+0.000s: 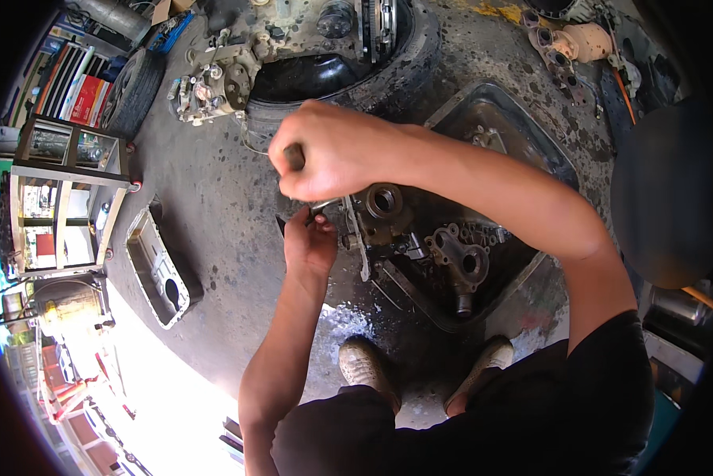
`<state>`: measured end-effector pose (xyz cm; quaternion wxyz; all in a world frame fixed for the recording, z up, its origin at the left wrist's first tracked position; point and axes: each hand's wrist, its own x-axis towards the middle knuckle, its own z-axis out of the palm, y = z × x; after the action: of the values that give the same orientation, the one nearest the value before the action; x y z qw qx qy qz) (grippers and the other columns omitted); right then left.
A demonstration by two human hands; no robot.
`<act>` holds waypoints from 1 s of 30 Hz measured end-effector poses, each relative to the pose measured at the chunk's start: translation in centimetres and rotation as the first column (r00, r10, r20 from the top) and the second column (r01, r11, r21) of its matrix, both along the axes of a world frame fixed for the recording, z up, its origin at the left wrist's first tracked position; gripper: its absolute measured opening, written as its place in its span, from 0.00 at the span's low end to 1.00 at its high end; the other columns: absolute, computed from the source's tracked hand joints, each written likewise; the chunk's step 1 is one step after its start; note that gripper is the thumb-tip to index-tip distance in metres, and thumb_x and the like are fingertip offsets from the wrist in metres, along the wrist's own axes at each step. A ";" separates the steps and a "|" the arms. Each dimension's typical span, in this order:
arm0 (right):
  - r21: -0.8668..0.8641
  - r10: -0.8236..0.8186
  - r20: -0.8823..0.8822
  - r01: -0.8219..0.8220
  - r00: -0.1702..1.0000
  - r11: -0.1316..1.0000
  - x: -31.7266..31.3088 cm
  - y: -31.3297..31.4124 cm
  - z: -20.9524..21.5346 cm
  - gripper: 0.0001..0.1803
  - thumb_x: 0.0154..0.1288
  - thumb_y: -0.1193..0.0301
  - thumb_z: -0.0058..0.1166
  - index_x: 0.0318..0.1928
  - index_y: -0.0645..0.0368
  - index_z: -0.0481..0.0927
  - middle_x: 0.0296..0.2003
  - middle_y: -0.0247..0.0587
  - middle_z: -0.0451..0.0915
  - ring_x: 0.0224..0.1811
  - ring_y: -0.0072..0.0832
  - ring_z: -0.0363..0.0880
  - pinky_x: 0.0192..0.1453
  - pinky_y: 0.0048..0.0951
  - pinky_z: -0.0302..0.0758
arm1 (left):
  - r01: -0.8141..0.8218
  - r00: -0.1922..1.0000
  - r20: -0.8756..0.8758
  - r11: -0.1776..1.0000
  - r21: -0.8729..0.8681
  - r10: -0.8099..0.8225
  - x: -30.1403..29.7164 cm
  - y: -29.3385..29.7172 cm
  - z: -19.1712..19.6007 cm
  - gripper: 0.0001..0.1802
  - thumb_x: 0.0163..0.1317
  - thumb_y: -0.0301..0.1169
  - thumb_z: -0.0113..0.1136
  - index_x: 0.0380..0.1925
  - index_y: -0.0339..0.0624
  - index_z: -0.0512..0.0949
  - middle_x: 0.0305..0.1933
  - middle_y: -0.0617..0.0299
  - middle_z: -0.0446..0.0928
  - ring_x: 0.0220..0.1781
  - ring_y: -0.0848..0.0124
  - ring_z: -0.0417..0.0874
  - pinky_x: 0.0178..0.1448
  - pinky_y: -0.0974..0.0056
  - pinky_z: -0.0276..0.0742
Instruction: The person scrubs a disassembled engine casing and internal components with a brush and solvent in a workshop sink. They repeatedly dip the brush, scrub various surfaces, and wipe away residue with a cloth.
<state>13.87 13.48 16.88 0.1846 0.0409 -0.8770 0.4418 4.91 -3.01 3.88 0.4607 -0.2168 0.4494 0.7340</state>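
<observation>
My right hand (324, 155) is a closed fist around a brown handle (294, 156), whose butt end pokes out between the fingers; the rest of that tool is hidden. Just below it, my left hand (309, 242) has its fingers curled by a slim shiny metal piece (323, 206). Whether that piece belongs to the handled tool, I cannot tell. Beside both hands stands a greasy metal engine casting (384, 202) with a round opening and a pale flange edge. A second casting (461, 262) with several holes lies in a large dark tray (523, 274).
An upturned tyre (412, 75) and a large engine part (221, 83) lie beyond my hands. On the left are a rectangular metal pan (174, 297) and a wheeled metal cart (71, 170). A black stool-like seat (662, 202) stands right. My shoes (364, 365) are close to the tray.
</observation>
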 end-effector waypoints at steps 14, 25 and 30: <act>0.196 -0.287 -0.015 0.284 0.958 0.939 1.2 3.3 -1.4 0.04 0.52 0.77 0.55 0.24 0.65 0.79 0.16 0.43 0.76 0.19 0.26 0.77 0.27 0.32 0.70 | -0.001 1.000 0.018 0.999 -0.033 0.002 -0.6 -0.1 -1.4 0.06 0.74 0.31 0.43 0.38 0.42 0.65 0.30 0.63 0.68 0.28 0.74 0.70 0.31 0.68 0.69; -0.170 0.005 -0.062 -0.015 0.998 0.985 7.4 -1.3 -2.7 0.04 0.52 0.81 0.53 0.25 0.63 0.81 0.24 0.39 0.83 0.25 0.25 0.81 0.32 0.26 0.74 | -0.019 0.997 0.077 1.000 -0.014 0.020 -1.1 -0.2 -2.0 0.06 0.72 0.30 0.45 0.34 0.43 0.66 0.28 0.64 0.67 0.26 0.75 0.67 0.29 0.68 0.64; -0.019 -0.212 -0.080 0.211 0.974 0.977 5.4 3.4 -6.7 0.03 0.53 0.75 0.56 0.25 0.61 0.80 0.20 0.43 0.80 0.22 0.32 0.79 0.31 0.32 0.74 | 0.008 1.000 0.018 0.994 -0.112 -0.006 -1.2 -0.1 -2.1 0.07 0.73 0.32 0.44 0.37 0.41 0.68 0.26 0.65 0.69 0.25 0.75 0.69 0.30 0.69 0.67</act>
<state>19.25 16.92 10.13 0.2665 -0.0356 -0.8658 0.4219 3.73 -3.07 1.79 0.4542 -0.2473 0.4866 0.7041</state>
